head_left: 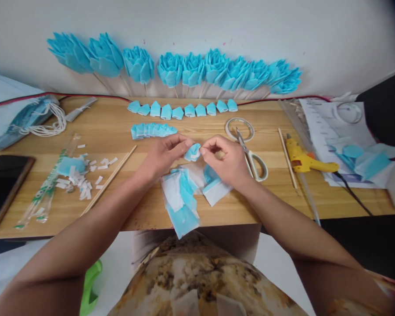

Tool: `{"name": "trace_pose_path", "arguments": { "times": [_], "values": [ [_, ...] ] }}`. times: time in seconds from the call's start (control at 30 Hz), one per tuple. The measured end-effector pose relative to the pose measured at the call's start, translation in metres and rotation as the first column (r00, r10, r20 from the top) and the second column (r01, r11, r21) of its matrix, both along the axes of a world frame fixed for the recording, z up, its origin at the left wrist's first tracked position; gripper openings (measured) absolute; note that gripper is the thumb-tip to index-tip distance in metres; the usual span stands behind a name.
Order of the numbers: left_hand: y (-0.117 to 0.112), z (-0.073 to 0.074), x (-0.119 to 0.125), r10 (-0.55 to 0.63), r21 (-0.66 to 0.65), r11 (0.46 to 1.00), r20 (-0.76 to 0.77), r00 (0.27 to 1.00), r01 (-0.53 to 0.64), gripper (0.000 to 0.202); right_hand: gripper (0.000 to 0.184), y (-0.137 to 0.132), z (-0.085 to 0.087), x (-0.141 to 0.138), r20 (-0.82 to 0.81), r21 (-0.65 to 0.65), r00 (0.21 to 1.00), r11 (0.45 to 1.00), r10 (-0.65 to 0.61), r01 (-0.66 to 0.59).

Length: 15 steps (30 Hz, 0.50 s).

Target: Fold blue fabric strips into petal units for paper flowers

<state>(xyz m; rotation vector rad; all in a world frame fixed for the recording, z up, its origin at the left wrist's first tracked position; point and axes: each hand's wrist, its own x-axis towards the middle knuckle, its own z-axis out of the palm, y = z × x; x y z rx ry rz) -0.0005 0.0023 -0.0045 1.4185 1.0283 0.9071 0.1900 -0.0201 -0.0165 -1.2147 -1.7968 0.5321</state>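
My left hand (163,154) and my right hand (226,159) meet over the middle of the wooden table (125,210). Both pinch one small folded piece of blue material (192,152) between fingertips. Just below the hands lies a loose pile of blue and white cut pieces (184,195) that hangs over the table's front edge. Beyond the hands lie a fanned stack of folded blue petals (153,130) and a row of several separate folded petals (182,109).
Several blue flowers on sticks (171,68) lean on the wall. Scissors (252,153) and a tape ring (239,128) lie right of my hands, then a thin stick (287,158) and a yellow glue gun (304,161). Left are a skewer (109,180), white scraps (85,175) and a phone (3,186).
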Motion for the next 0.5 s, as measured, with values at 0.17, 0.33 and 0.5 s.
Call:
{"name": "trace_pose_path", "arguments": {
  "times": [0.17,0.33,0.5],
  "values": [
    [0.0012,-0.0035,-0.0011,-0.047,-0.054,0.998,-0.051,0.998,0.045,0.032,0.011,0.0019,-0.0016,0.0027,-0.078,-0.063,0.997,0.998,-0.004,-0.001],
    [0.0015,-0.0053,-0.0004,0.014,-0.043,0.999,-0.027,1.0,-0.015,0.025,0.023,0.0049,-0.0027,0.0075,-0.294,-0.201,0.956,0.978,0.002,-0.064],
    [0.0015,-0.0043,0.0,0.049,-0.04,0.998,0.003,0.999,-0.049,0.025,0.023,0.0079,-0.0009,0.0084,-0.352,-0.374,0.93,0.895,0.104,-0.242]
  ]
}}
